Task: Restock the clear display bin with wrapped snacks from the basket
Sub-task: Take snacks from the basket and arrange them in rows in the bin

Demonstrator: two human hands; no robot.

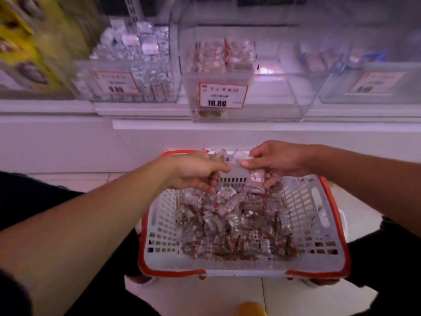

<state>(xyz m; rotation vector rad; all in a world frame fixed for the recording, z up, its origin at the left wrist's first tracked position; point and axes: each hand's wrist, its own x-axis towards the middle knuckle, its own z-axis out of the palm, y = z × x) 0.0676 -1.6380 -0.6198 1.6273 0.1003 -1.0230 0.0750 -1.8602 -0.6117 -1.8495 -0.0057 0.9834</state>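
Note:
A white plastic basket (303,201) with an orange rim sits on the floor between my knees, its bottom covered by a heap of clear-wrapped snacks (234,226). Above its far end my left hand (196,172) holds a few wrapped snacks in curled fingers. My right hand (275,159) pinches a brown wrapped snack (256,181) that hangs down from its fingers. The two hands almost touch. Ahead on the shelf stands the clear display bin (268,99) with a 10.80 price tag; it holds only a few wrapped snacks at the back and bottom.
A neighbouring clear bin (127,71) on the left is full of silver-wrapped sweets. Another clear bin (373,83) stands on the right. Yellow packages (27,42) fill the far left. A white shelf ledge (250,126) runs above the basket. My dark-trousered legs flank the basket.

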